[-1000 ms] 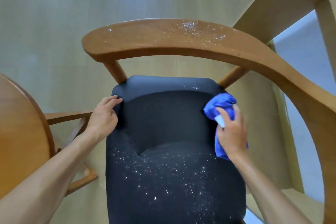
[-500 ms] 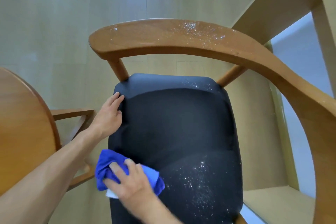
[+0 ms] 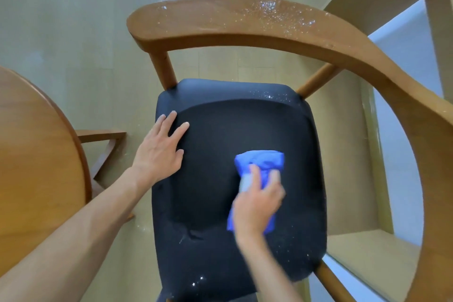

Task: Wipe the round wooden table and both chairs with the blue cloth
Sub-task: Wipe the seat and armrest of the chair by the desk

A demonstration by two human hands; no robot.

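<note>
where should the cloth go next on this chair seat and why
Probably sweep the blue cloth under the right hand toward the seat's near right edge, where white specks lie. The middle looks clean. The left hand rests flat on the seat. The specks on the curved backrest can wait.

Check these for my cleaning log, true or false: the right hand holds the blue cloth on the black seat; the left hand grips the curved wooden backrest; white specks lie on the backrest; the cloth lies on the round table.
1. The right hand holds the crumpled blue cloth on the black padded seat. True.
2. The left hand grips the curved wooden backrest. False: it rests flat on the seat.
3. White specks lie on the backrest. True.
4. The cloth lies on the round wooden table. False: it is on the seat.
</note>
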